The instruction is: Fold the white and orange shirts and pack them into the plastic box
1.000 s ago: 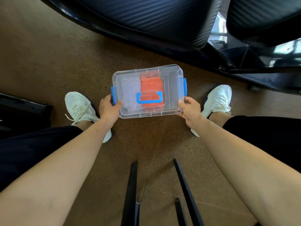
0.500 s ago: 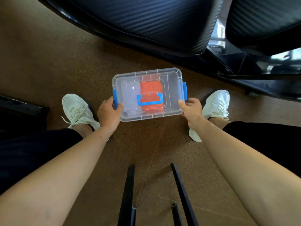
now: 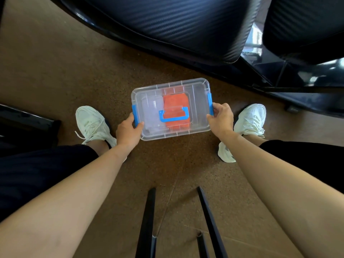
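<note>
While the brown floor (image 3: 55, 71) lies beneath, you hold the lidded box (image 3: 197, 94) between your shoes (image 3: 93, 123), with the white shirt (image 3: 152, 108) and orange shirt (image 3: 176, 101) side by side inside; your left hand (image 3: 127, 132) and right hand (image 3: 221, 120) clamp their fingers (image 3: 217, 108) on its blue end latches (image 3: 135, 116).

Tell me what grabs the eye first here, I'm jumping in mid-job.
The clear plastic box in the middle of the view, lid on with a blue handle, stands out first; a folded orange shirt lies inside beside a white shirt on its left. The left hand and right hand grip its short ends at the blue latches, with a white sneaker to either side.
</note>
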Action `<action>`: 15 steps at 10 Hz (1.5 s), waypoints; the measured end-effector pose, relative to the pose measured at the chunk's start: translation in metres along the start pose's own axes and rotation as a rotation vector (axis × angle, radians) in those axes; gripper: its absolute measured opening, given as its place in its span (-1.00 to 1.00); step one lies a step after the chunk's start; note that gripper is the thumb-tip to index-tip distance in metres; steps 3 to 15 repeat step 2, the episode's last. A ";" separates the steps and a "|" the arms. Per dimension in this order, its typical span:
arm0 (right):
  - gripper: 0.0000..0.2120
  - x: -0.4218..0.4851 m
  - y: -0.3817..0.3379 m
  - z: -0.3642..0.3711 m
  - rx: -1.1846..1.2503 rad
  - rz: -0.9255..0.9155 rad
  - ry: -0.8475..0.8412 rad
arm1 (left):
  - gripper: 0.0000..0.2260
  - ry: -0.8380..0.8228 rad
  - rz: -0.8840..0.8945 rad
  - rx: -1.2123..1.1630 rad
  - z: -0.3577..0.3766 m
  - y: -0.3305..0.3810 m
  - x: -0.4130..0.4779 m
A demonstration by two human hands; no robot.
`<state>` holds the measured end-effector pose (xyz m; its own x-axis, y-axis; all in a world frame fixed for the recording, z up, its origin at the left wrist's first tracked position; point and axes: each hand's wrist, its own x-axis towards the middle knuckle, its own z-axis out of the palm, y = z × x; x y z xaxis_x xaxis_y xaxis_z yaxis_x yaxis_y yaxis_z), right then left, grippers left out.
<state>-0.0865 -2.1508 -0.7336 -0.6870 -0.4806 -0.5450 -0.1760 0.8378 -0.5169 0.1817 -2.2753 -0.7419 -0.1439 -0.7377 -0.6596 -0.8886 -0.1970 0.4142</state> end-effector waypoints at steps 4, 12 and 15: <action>-0.39 -0.014 0.005 -0.011 -0.108 0.048 -0.179 | -0.38 -0.199 -0.002 0.074 -0.027 0.029 -0.012; -0.39 -0.014 0.005 -0.011 -0.108 0.048 -0.179 | -0.38 -0.199 -0.002 0.074 -0.027 0.029 -0.012; -0.39 -0.014 0.005 -0.011 -0.108 0.048 -0.179 | -0.38 -0.199 -0.002 0.074 -0.027 0.029 -0.012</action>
